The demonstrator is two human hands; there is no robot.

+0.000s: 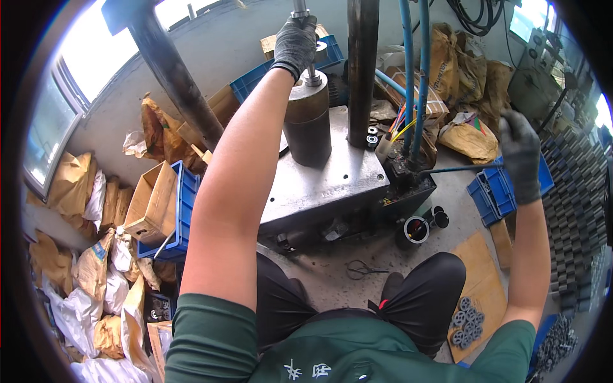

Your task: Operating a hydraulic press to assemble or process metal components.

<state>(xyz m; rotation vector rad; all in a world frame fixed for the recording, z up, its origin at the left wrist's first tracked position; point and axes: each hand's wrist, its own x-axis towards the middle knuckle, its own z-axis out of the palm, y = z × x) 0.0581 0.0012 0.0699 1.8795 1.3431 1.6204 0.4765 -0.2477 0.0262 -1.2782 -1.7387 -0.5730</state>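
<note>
I'm gripping the part (313, 54) on the cylinder die (308, 121) w/ my left hand (295, 41); right hand (520, 156) is closing round the lever rod (460, 169). Pressing's not done yet; finished wheels (466, 319) are lying by my knee.

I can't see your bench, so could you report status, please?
Left hand gripping press shaft above steel cylinder. Right hand holding lever rod. Nothing between them.
</note>
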